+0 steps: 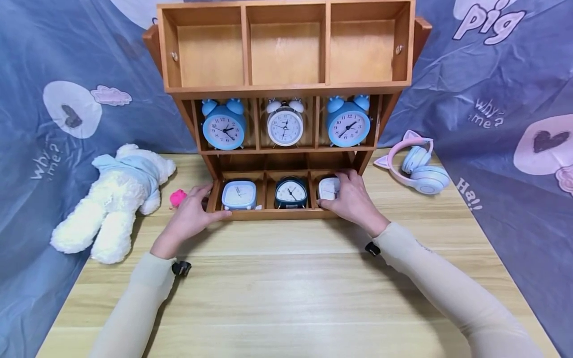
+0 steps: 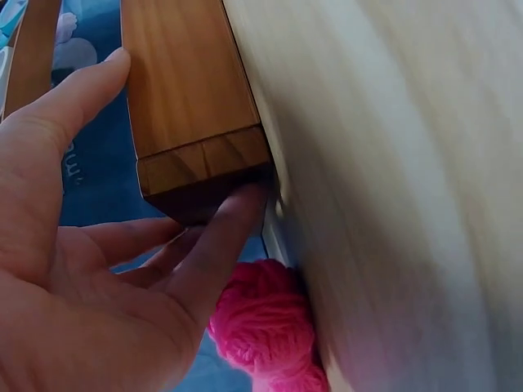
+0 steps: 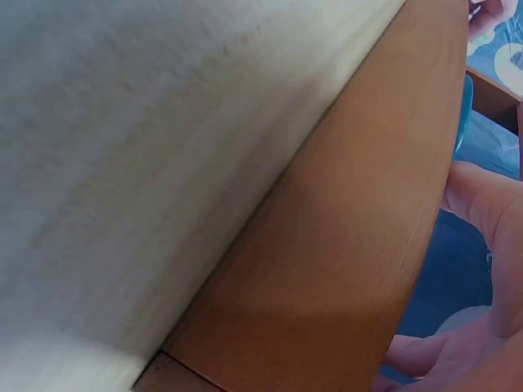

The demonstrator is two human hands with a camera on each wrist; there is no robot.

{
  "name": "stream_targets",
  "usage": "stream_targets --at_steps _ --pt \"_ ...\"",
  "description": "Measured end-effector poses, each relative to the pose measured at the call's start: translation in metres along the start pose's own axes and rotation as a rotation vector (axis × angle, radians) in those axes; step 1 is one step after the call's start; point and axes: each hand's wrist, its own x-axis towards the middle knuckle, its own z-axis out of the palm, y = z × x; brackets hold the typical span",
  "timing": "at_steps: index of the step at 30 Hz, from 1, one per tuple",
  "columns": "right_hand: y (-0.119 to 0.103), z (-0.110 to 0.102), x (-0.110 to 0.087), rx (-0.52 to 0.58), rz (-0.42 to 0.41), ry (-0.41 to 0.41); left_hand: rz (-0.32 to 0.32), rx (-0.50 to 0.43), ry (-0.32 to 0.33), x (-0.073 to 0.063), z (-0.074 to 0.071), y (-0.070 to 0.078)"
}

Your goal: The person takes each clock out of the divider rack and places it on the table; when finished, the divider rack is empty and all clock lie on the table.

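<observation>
A brown wooden tiered shelf (image 1: 286, 215) stands at the back of the table. My left hand (image 1: 190, 216) grips its lower left corner, thumb on the front edge and fingers round the end, as the left wrist view shows. My right hand (image 1: 355, 201) holds a small white clock (image 1: 328, 189) in the bottom right compartment, partly covering it. Beside that clock sit a dark green rounded-triangle clock (image 1: 291, 192) in the middle and a pale blue square clock (image 1: 238, 195) on the left. In the right wrist view, the shelf's front board (image 3: 327, 237) hides the clock.
The middle tier holds two blue twin-bell alarm clocks (image 1: 224, 132) with a white one (image 1: 285, 128) between them. A plush bear (image 1: 112, 204) and a pink yarn ball (image 2: 265, 327) lie left of the shelf. Cat-ear headphones (image 1: 418, 169) lie on the right.
</observation>
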Motion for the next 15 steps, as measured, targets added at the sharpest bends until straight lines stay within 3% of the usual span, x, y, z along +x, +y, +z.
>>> stream_targets --at_steps 15 --pt "-0.0033 0.005 0.0067 -0.036 0.049 -0.029 -0.021 0.011 -0.029 0.0029 -0.0022 -0.0008"
